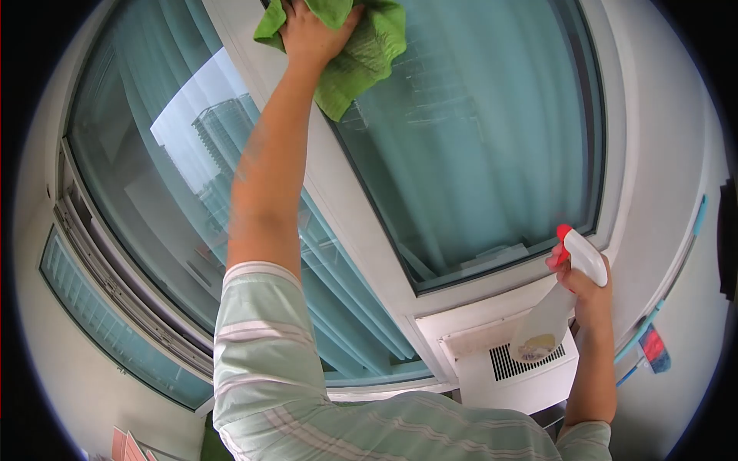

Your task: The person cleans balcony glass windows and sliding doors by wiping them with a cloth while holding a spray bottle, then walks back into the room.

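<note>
My left hand [311, 34] is stretched up to the top of the view and holds a green cloth [365, 54] against the window pane and its white frame. Part of the cloth is bunched over the fingers, so they are partly hidden. Lower down on the right, my right hand [588, 288] is wrapped round the neck of a spray bottle [546, 315]. The bottle has a white head, a red nozzle and a translucent body with a worn label. It leans in front of the window [492, 138], whose glass shows wet streaks near the cloth.
A second window pane [165, 146] on the left reflects a tall building. Teal curtains hang behind the glass. Below the right pane is a white box with a dark vent grille [503, 365]. Blue-handled cleaning tools [646, 330] lean at the right wall.
</note>
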{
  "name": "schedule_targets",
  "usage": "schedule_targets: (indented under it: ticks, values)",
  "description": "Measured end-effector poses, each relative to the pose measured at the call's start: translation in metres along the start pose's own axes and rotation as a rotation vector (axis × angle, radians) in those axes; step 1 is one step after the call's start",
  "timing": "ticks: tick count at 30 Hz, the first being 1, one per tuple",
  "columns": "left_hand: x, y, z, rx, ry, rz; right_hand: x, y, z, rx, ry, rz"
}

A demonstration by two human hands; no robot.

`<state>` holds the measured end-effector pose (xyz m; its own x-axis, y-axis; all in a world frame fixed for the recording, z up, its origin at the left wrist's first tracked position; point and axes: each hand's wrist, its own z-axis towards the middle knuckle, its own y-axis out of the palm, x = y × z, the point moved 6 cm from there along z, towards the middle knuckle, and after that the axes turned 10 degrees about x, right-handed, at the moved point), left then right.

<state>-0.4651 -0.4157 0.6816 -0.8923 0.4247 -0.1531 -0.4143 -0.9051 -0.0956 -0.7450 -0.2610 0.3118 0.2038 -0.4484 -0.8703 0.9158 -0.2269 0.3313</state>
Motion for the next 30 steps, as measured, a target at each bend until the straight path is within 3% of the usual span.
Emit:
schedule_targets:
  ticks: [1, 2, 5, 8, 12, 14, 17, 20, 21, 23, 24, 25, 26, 27, 28, 30]
  values:
    - [-0.012, 0.011, 0.022, 0.152, 0.127, 0.354, 0.014, -0.007, -0.012, 0.035, 0.061, 0.036]
    - [-0.003, 0.011, 0.027, 0.162, 0.105, 0.428, 0.027, -0.015, -0.024, 0.073, 0.125, 0.071]
    - [0.028, 0.024, -0.009, 0.155, 0.261, 0.418, 0.054, -0.041, -0.055, 0.193, 0.228, 0.097]
    - [0.056, 0.052, -0.125, 0.126, 0.524, 0.296, 0.062, -0.066, -0.076, 0.287, 0.205, 0.046]
    - [0.082, 0.078, -0.330, -0.427, 0.570, 0.095, 0.054, -0.086, -0.089, 0.265, 0.129, -0.066]
    - [0.072, 0.094, -0.433, -1.161, 0.366, 0.064, 0.051, -0.092, -0.095, 0.275, 0.127, -0.097]
    - [0.064, 0.107, -0.498, -1.263, 0.500, -0.048, 0.049, -0.104, -0.100, 0.325, 0.094, -0.116]
    - [0.052, 0.105, -0.495, -1.118, 0.704, -0.139, 0.053, -0.116, -0.106, 0.343, 0.112, -0.035]
    - [0.045, 0.108, -0.472, -0.973, 0.858, -0.240, 0.056, -0.120, -0.108, 0.362, 0.121, -0.034]
    - [0.047, 0.090, -0.338, -0.755, 0.860, -0.158, 0.062, -0.128, -0.111, 0.391, 0.147, -0.056]
    - [0.050, 0.073, -0.248, -0.845, 0.600, 0.122, 0.064, -0.131, -0.111, 0.403, 0.153, -0.071]
    - [0.042, 0.056, -0.164, -0.580, 0.423, 0.271, 0.066, -0.133, -0.111, 0.406, 0.166, -0.091]
    - [0.023, 0.037, -0.089, -0.194, 0.452, 0.269, 0.068, -0.132, -0.110, 0.403, 0.178, -0.111]
    - [0.003, 0.020, -0.031, 0.002, 0.279, 0.240, 0.068, -0.131, -0.110, 0.402, 0.183, -0.117]
    - [-0.002, 0.009, 0.010, 0.168, 0.210, 0.227, 0.068, -0.128, -0.109, 0.372, 0.181, -0.126]
    - [-0.012, 0.018, 0.056, 0.256, 0.119, 0.489, 0.067, -0.127, -0.106, 0.334, 0.160, -0.147]
